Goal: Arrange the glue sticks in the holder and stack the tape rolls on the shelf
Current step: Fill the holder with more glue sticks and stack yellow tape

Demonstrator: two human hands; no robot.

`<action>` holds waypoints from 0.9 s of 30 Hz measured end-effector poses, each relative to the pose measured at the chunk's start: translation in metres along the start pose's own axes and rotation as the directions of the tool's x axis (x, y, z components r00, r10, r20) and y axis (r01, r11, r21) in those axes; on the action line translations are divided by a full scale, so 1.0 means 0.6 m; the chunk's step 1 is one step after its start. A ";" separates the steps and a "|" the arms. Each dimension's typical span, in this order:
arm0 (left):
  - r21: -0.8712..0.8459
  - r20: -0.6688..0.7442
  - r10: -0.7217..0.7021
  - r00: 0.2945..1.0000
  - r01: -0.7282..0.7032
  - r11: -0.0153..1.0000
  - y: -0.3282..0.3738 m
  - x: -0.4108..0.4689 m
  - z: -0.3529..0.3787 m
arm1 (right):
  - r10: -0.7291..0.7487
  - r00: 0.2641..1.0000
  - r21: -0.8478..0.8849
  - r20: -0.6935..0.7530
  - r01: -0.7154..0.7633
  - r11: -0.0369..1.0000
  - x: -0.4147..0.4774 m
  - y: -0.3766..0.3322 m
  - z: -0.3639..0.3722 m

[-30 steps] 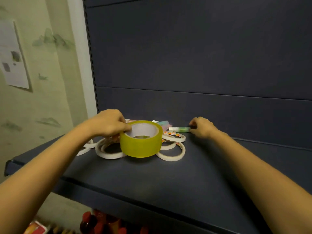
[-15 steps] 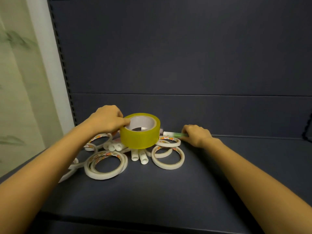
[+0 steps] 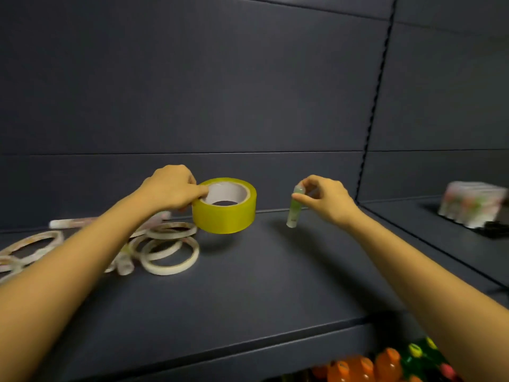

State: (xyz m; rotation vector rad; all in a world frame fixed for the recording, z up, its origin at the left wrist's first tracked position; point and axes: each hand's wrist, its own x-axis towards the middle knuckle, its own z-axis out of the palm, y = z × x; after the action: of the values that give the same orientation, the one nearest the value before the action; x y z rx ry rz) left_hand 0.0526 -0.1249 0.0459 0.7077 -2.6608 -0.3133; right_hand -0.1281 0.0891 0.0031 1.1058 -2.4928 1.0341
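A dark matte shelf (image 3: 275,285) with a panelled back wall (image 3: 220,92) of the same blue-grey carries a heap of thin white tape rolls (image 3: 165,249) toward its left edge. The left hand (image 3: 170,188) grips a wide yellow tape roll (image 3: 224,213) by its rim near the back middle, while the right hand (image 3: 327,199) pinches a green glue stick (image 3: 294,208) nearly upright above the shelf. On the neighbouring shelf to the right sits a blurred pale box (image 3: 472,202), possibly a holder, and orange bottles (image 3: 366,365) show below the front edge.
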 end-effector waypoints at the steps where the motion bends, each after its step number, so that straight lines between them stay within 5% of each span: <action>1: -0.006 0.002 0.017 1.000 -0.017 1.000 0.028 0.004 0.011 | 0.013 1.000 -0.013 -0.008 -0.013 1.000 -0.012 0.021 -0.022; 14: -0.079 0.071 0.258 0.963 -0.253 0.964 0.459 -0.031 0.181 | 0.150 0.976 -0.168 -0.156 -0.176 0.970 -0.200 0.330 -0.345; 27: -0.010 0.053 0.275 0.960 -0.275 0.961 0.654 -0.002 0.251 | 0.160 0.948 -0.107 -0.277 -0.196 0.975 -0.223 0.493 -0.445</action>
State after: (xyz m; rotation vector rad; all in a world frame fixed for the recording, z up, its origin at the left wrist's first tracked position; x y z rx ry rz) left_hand -0.1773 0.2266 0.0279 0.3237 -2.7631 -0.2624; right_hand -0.2687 0.4848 -0.0160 0.6628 -2.4325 0.9715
